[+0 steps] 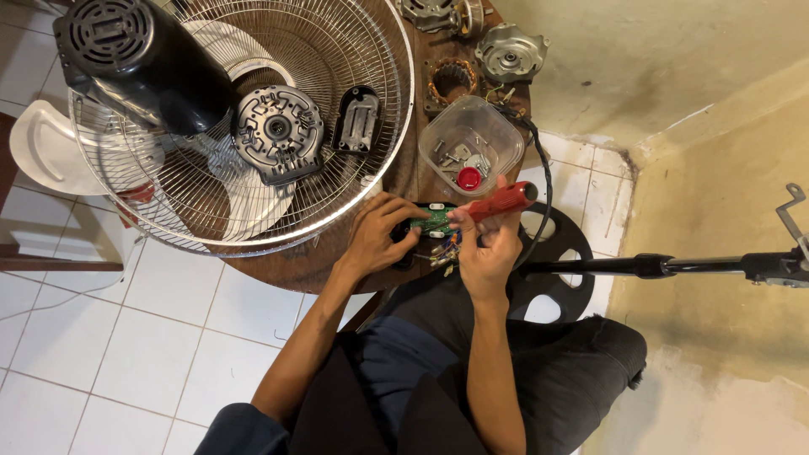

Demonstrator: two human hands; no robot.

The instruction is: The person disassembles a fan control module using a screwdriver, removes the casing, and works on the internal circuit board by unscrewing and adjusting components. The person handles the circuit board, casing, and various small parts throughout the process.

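- Two hands at work: my left hand (pixel 377 238) is curled closed around the green circuit board (pixel 436 221), pinning it at the table edge.
- My right hand (pixel 491 247) is fisted on a red-handled tool (pixel 502 201) (probably a soldering iron), tip at the board.
- A slip could tear the thin wires (pixel 444 253) beneath my fingers.

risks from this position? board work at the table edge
1. The green circuit board is held by the left hand at the table's edge; a slip could drop it onto the lap.
2. The red-handled tool in the right hand works close to the left fingers, which it might hit.
3. The open parts tub sits near the cord; a tug may spill it.
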